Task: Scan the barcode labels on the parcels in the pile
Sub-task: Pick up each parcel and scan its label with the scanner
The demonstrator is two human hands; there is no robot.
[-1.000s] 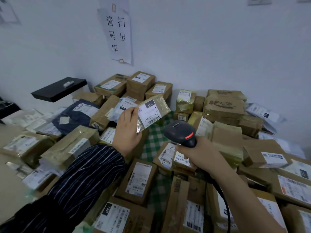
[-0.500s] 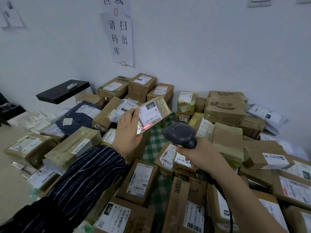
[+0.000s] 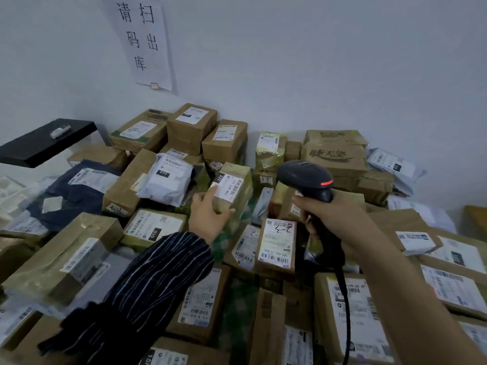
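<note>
- While my left hand (image 3: 208,218) pinches the small parcel (image 3: 233,192) near its lower end, the label (image 3: 228,189) faces up, uncovered and readable.
- My right hand (image 3: 329,214) is wrapped round the handle of the scanner (image 3: 305,177); its head sits just right of the parcel, with a red light glowing.
- I cannot tell whether the beam lands on the label.
- The held parcel hangs low over the pile (image 3: 278,243), beside a white bag (image 3: 168,180).
- I judge this 1 parcel is almost finished, with many labels left to scan.
</note>
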